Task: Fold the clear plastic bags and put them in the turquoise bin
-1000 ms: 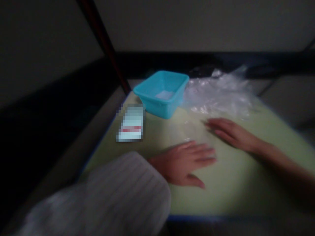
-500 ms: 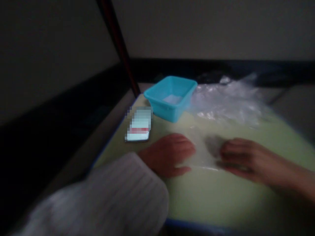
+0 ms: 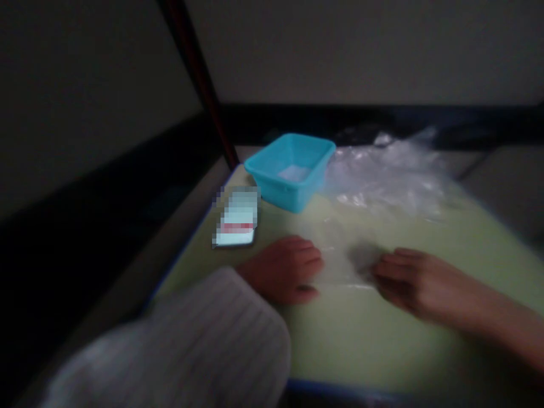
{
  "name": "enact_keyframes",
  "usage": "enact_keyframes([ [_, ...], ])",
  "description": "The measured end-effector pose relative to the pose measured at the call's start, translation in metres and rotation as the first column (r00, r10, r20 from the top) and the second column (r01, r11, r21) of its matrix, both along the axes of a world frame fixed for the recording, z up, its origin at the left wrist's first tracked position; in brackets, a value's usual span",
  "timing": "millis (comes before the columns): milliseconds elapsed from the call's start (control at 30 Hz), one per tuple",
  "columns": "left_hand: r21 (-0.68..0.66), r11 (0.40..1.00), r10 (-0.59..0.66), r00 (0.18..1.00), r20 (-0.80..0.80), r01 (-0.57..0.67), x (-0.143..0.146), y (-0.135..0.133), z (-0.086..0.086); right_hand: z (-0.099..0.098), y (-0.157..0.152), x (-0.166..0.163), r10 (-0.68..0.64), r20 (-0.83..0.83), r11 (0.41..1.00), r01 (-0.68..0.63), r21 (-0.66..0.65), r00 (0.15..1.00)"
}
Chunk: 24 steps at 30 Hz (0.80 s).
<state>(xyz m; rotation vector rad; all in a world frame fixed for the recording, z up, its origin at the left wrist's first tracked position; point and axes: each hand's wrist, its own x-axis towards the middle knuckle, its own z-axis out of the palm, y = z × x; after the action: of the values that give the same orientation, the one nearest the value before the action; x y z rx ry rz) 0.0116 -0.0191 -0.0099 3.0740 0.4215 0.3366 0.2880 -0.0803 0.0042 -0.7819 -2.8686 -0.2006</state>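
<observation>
A small clear plastic bag [image 3: 342, 263] lies flat on the pale green table [image 3: 382, 340] between my hands. My left hand [image 3: 284, 269], in a white ribbed sleeve, has its fingers curled down on the bag's left edge. My right hand [image 3: 408, 280] has its fingers bent and pressed on the bag's right edge, where a dark patch shows under the plastic. The picture is dim and soft, so the grip itself is unclear.
A turquoise plastic tub [image 3: 291, 170] with something white inside stands at the table's far left. Beside it lies a heap of clear plastic bags [image 3: 391, 173]. A lit phone [image 3: 236, 221] rests near the left edge. A dark red pole [image 3: 199, 79] rises behind the corner.
A second ago both hands lay flat and spread on the table. They have since drawn together, curled their fingers and taken the edges of one clear bag.
</observation>
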Motion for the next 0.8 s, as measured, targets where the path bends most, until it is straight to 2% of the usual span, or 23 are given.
enact_keyframes([
  [100,-0.002,1.000,0.010,1.000,0.010,-0.010,0.001,-0.001,-0.001,0.005,0.002,0.006,-0.037,-0.116,0.994,0.025,-0.104,0.993],
  [233,0.007,0.999,0.039,0.999,0.033,-0.039,0.003,-0.003,-0.003,0.013,0.007,0.013,-0.166,-0.283,0.967,0.099,-0.237,0.945],
  [433,0.038,0.993,0.112,0.989,0.101,-0.116,0.005,-0.002,-0.007,0.013,0.014,0.019,-0.245,-0.377,0.960,0.168,-0.226,0.893],
  [500,-0.006,0.987,0.160,0.974,0.162,-0.161,0.005,-0.001,-0.008,0.013,0.014,0.021,-0.281,-0.395,0.952,0.201,-0.232,0.875],
  [600,-0.159,0.963,0.256,0.925,0.282,-0.219,0.005,-0.002,-0.006,0.017,0.014,0.023,-0.375,-0.442,0.918,0.259,-0.300,0.815],
  [667,-0.304,0.928,0.317,0.887,0.336,-0.217,0.005,-0.004,-0.001,0.021,0.012,0.022,-0.442,-0.494,0.886,0.280,-0.369,0.749],
  [733,-0.493,0.856,0.363,0.859,0.361,-0.155,0.005,-0.009,0.009,0.027,0.009,0.020,-0.493,-0.561,0.855,0.251,-0.454,0.665],
  [767,-0.606,0.790,0.381,0.848,0.369,-0.091,0.006,-0.011,0.014,0.030,0.008,0.019,-0.518,-0.590,0.836,0.220,-0.503,0.619],
  [800,-0.732,0.681,0.403,0.842,0.360,-0.013,0.006,-0.014,0.018,0.033,0.007,0.017,-0.542,-0.612,0.814,0.181,-0.552,0.575],
])
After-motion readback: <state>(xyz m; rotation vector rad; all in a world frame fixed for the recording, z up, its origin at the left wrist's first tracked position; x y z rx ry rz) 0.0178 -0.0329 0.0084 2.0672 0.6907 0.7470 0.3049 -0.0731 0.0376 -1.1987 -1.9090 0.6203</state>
